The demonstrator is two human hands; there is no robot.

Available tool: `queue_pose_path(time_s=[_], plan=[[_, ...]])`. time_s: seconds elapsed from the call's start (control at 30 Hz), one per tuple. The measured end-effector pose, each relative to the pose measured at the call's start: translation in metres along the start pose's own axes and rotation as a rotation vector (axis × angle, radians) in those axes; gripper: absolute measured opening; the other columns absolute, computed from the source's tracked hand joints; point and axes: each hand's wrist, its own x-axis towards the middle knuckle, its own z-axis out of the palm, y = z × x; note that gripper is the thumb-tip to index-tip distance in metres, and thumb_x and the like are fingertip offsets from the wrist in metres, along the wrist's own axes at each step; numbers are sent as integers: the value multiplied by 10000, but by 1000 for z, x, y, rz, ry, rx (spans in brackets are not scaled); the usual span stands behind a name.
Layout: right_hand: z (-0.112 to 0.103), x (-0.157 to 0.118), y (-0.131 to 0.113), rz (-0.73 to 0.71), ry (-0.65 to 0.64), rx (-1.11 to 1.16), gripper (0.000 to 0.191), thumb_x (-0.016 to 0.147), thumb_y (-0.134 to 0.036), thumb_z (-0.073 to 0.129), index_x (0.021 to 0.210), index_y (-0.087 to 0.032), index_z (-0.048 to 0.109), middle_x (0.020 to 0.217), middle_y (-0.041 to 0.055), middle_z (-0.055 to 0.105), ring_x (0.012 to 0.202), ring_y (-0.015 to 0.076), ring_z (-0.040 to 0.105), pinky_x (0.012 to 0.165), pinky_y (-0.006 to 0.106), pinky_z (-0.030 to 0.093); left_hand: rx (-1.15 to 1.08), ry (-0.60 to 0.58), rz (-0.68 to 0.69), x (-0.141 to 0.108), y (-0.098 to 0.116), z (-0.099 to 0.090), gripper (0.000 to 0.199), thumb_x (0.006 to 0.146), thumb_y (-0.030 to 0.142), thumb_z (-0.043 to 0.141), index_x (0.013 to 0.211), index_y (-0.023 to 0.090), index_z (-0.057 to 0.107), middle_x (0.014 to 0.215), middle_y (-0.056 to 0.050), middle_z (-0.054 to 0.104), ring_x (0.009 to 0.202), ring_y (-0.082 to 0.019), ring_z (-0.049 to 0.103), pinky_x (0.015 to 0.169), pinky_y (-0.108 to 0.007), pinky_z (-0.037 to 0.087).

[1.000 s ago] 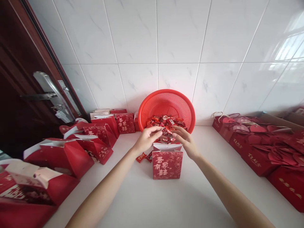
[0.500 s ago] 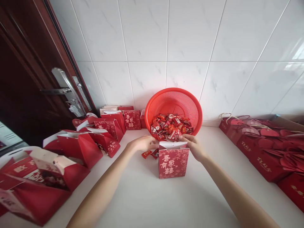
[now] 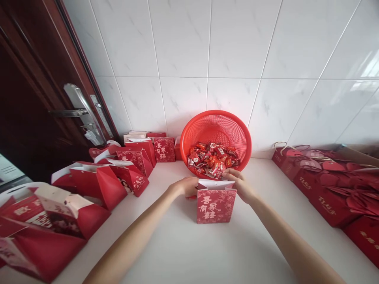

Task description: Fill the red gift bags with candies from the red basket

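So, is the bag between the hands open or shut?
Open: the bag has its top edges apart, showing the white inside. How full it is, I cannot tell.

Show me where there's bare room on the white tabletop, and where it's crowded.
Bare tabletop spreads in front of the middle bag, between the left forearm and right forearm. Free strips run between left forearm and the left bags, and between right forearm and the red packages. Crowded: behind the middle bag, with left hand, right hand and candy basket close together.

Red box (image 3: 217, 207), wht txt, upright, open
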Motion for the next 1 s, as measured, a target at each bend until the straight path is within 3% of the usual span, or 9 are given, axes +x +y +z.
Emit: queue_pose_path(time_s=[0.03, 0.1, 0.2, 0.27, 0.33, 0.47, 0.73, 1.0], plan=[[-1, 1, 0, -5, 15, 32, 469, 507, -462, 943, 711, -193, 617, 630, -46, 637, 542, 110, 572, 509, 215, 416, -44, 4, 16, 1, 0, -3, 44, 660, 217, 680, 642, 178, 688, 480, 17, 599, 439, -165, 533, 477, -257, 407], [-2, 2, 0, -16, 23, 92, 432, 525, -432, 930, 711, -199, 618, 651, -32, 667, 587, 134, 630, 552, 228, 472, -123, 42, 60, 5, 1, -10, 203, 718, 315, 685, 831, 154, 734, 669, -18, 709, 568, -187, 614, 530, -257, 451], [-2, 4, 1, -35, 4, 151, 377, 540, -368, 908, 720, -202, 622, 688, -4, 709, 654, 181, 698, 622, 267, 539, -289, 178, 174, 9, 5, -19, 464, 773, 482, 712, 1077, 133, 731, 1035, -80, 765, 913, -249, 688, 773, -302, 531], [-2, 5, 0, -48, -3, 175, 347, 542, -320, 890, 713, -202, 612, 722, 21, 738, 683, 207, 724, 632, 284, 557, -425, 240, 225, 9, 8, -21, 560, 743, 544, 764, 1122, 132, 736, 1115, -86, 760, 1028, -284, 678, 880, -346, 526], [-1, 6, -1, -62, -1, 205, 325, 547, -287, 869, 707, -203, 599, 768, 50, 764, 721, 228, 742, 644, 302, 575, -516, 275, 228, 9, 11, -21, 596, 693, 561, 814, 1095, 125, 751, 1076, -83, 773, 1012, -300, 689, 875, -364, 531], [4, 11, -9, -98, 8, 264, 306, 541, -240, 856, 733, -197, 621, 822, 69, 782, 756, 235, 755, 667, 313, 603, -478, 349, 261, 10, 20, -23, 535, 697, 572, 814, 1008, 138, 771, 1016, -70, 787, 1009, -303, 696, 880, -356, 533], [20, 31, -23, -117, 37, 330, 223, 554, -206, 840, 664, -188, 648, 718, 46, 751, 709, 206, 744, 640, 267, 614, -440, 543, 346, 29, 40, -30, 426, 746, 538, 773, 927, 153, 773, 944, -65, 784, 912, -253, 698, 834, -309, 513], [22, 46, -31, -154, 101, 356, 177, 596, -218, 790, 685, -185, 640, 715, 43, 741, 594, 153, 674, 548, 232, 578, -607, 698, 150, 64, 26, -43, 433, 650, 553, 828, 799, 155, 746, 643, -12, 683, 630, -177, 634, 563, -246, 458]])
